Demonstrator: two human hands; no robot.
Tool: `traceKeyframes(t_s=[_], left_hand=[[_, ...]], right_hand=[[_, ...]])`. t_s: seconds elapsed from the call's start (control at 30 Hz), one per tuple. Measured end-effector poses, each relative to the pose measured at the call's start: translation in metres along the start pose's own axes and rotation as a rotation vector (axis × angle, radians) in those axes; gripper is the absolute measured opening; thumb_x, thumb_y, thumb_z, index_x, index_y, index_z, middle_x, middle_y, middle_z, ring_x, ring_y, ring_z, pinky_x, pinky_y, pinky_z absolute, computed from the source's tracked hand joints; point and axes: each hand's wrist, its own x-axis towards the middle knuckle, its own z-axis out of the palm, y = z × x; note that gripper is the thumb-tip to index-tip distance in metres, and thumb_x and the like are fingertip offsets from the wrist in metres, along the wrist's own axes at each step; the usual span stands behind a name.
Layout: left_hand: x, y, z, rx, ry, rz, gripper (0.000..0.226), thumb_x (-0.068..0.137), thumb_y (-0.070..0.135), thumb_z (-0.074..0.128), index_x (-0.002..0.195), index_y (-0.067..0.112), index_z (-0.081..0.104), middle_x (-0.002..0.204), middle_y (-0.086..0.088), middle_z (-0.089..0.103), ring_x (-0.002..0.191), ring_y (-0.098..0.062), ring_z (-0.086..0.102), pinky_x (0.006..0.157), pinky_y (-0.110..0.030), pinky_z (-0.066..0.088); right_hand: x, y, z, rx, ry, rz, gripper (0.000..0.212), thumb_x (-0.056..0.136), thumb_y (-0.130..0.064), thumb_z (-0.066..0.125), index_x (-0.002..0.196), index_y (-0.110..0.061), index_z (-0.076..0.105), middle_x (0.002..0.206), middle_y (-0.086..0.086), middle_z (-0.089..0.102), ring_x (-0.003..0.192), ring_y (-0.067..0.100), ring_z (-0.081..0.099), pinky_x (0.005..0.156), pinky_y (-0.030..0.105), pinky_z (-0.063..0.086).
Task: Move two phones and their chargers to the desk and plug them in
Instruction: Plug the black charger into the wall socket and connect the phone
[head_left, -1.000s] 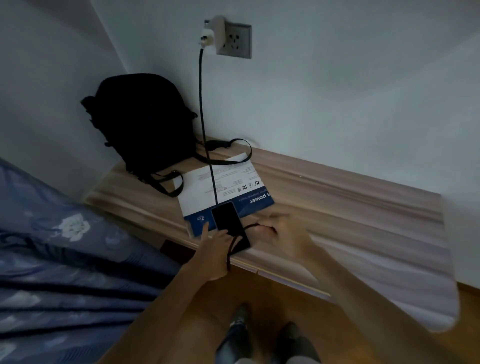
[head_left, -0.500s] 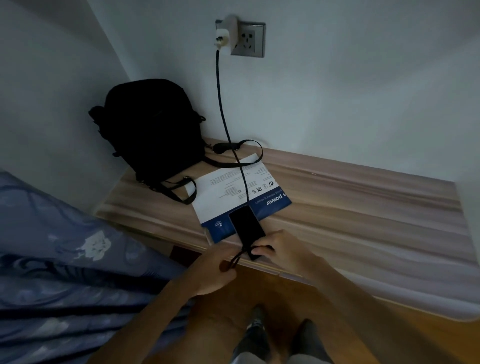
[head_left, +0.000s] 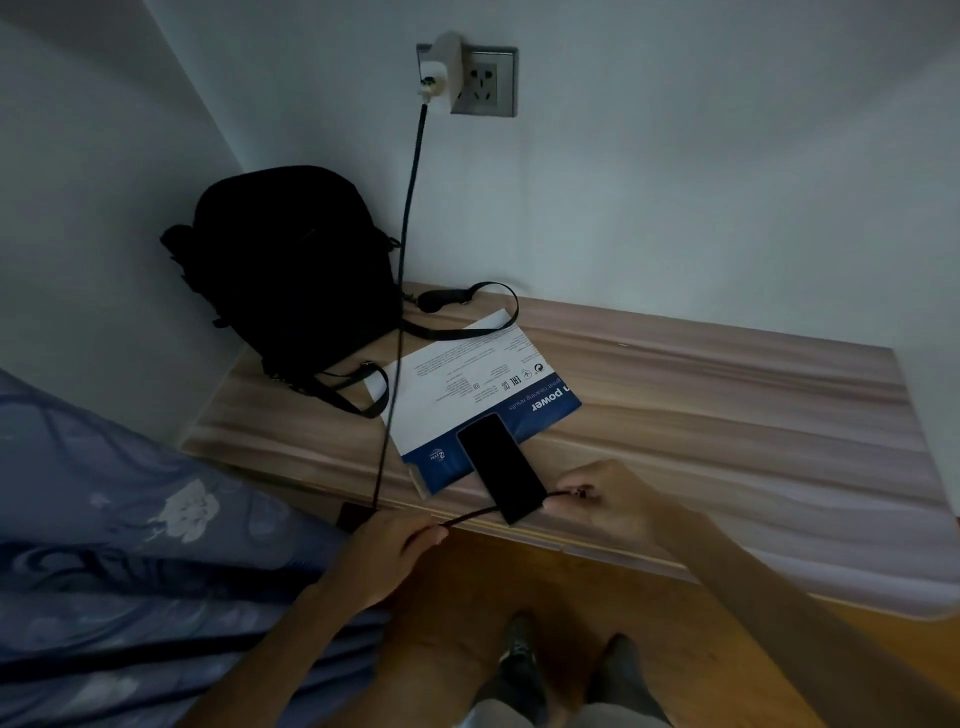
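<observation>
Moved: left hand (head_left: 387, 553) has drawn back off the desk (head_left: 727, 415), pulling the cable (head_left: 400, 291) taut
Fingers: both pinch cable; right hand (head_left: 605, 499) at plug end
Phone (head_left: 501, 467): desk edge, slick, hold its sides
Cable: limp, grip plug

Bedroom: floral bedding (head_left: 156, 519) beside wooden desk (head_left: 727, 415), backpack (head_left: 291, 270), wall socket (head_left: 485, 80).

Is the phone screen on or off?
Off: the phone lies face up on the desk, and its screen is completely dark.
</observation>
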Motion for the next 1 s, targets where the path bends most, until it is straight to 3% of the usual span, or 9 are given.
traceKeyframes(t_s=[0.13, 0.27, 0.33, 0.4, 0.5, 0.57, 0.67, 0.8, 1.0], left_hand=[[-0.001, -0.001, 0.018, 0.188, -0.059, -0.054, 0.044, 0.1, 0.047, 0.045, 0.076, 0.014, 0.063, 0.074, 0.001, 0.062, 0.067, -0.01, 0.058, 0.063, -0.031, 0.046], [0.01, 0.001, 0.042, -0.04, -0.126, -0.16, 0.02, 0.096, 0.019, 0.056, 0.097, 0.008, 0.073, 0.093, -0.005, 0.071, 0.085, -0.012, 0.064, 0.079, -0.032, 0.053], [0.018, 0.006, 0.052, -0.112, -0.072, -0.217, 0.038, 0.091, -0.001, 0.051, 0.122, 0.011, 0.069, 0.111, -0.006, 0.069, 0.101, -0.014, 0.063, 0.09, -0.027, 0.051], [0.03, 0.012, 0.06, -0.132, 0.045, -0.245, 0.04, 0.09, -0.008, 0.046, 0.12, 0.008, 0.067, 0.111, -0.008, 0.069, 0.102, -0.019, 0.063, 0.09, -0.03, 0.052], [0.056, 0.029, 0.068, -0.151, 0.207, -0.27, 0.024, 0.094, -0.001, 0.049, 0.103, 0.011, 0.067, 0.095, -0.003, 0.066, 0.091, -0.02, 0.065, 0.076, -0.03, 0.054], [0.074, 0.043, 0.073, -0.126, 0.271, -0.331, 0.018, 0.096, 0.012, 0.053, 0.112, 0.009, 0.062, 0.102, -0.009, 0.064, 0.095, -0.025, 0.063, 0.074, -0.031, 0.052], [0.102, 0.064, 0.086, -0.029, 0.209, -0.52, 0.064, 0.093, 0.043, 0.057, 0.143, 0.008, 0.037, 0.129, -0.02, 0.047, 0.116, -0.033, 0.049, 0.088, -0.041, 0.049], [0.133, 0.086, 0.098, 0.106, 0.178, -0.744, 0.11, 0.077, 0.073, 0.058, 0.151, 0.008, 0.008, 0.134, -0.024, 0.034, 0.117, -0.036, 0.041, 0.089, -0.042, 0.045], [0.152, 0.08, 0.097, 0.017, 0.194, -0.858, 0.134, 0.062, 0.061, 0.08, 0.153, 0.01, -0.005, 0.139, -0.024, 0.026, 0.12, -0.04, 0.041, 0.085, -0.045, 0.05]], right_hand=[[0.001, -0.017, 0.011, 0.63, 0.126, 0.104, 0.027, 0.073, -0.034, 0.084, 0.095, -0.025, 0.071, 0.087, 0.002, 0.075, 0.07, 0.013, 0.069, 0.069, 0.022, 0.056], [-0.001, -0.025, 0.025, 0.998, 0.136, 0.161, 0.042, 0.067, -0.034, 0.084, 0.099, -0.01, 0.073, 0.092, 0.012, 0.074, 0.083, 0.022, 0.071, 0.076, 0.029, 0.058], [-0.003, -0.026, 0.036, 1.002, 0.19, 0.206, 0.046, 0.074, -0.039, 0.077, 0.108, -0.009, 0.071, 0.098, 0.007, 0.074, 0.092, 0.02, 0.071, 0.078, 0.028, 0.056], [-0.003, -0.022, 0.048, 1.009, 0.209, 0.249, 0.044, 0.08, -0.04, 0.071, 0.11, -0.009, 0.069, 0.106, 0.004, 0.075, 0.099, 0.018, 0.071, 0.08, 0.03, 0.056], [-0.003, -0.011, 0.064, 1.039, 0.232, 0.387, 0.03, 0.086, -0.034, 0.07, 0.105, -0.01, 0.068, 0.101, 0.004, 0.077, 0.09, 0.017, 0.073, 0.075, 0.029, 0.056], [-0.002, -0.002, 0.074, 1.014, 0.281, 0.503, 0.022, 0.091, -0.032, 0.067, 0.102, -0.013, 0.065, 0.09, 0.002, 0.078, 0.079, 0.012, 0.074, 0.068, 0.026, 0.056], [-0.003, 0.009, 0.087, 0.987, 0.345, 0.593, 0.017, 0.1, -0.029, 0.053, 0.099, -0.015, 0.063, 0.074, -0.001, 0.076, 0.063, 0.009, 0.07, 0.058, 0.024, 0.055], [-0.008, 0.013, 0.091, 0.913, 0.329, 0.555, 0.026, 0.105, -0.027, 0.041, 0.103, -0.013, 0.063, 0.067, -0.003, 0.07, 0.055, 0.007, 0.063, 0.056, 0.021, 0.051], [-0.019, 0.006, 0.088, 0.795, 0.323, 0.456, 0.022, 0.107, -0.025, 0.032, 0.116, -0.02, 0.052, 0.069, -0.001, 0.066, 0.064, 0.013, 0.06, 0.057, 0.017, 0.049]])
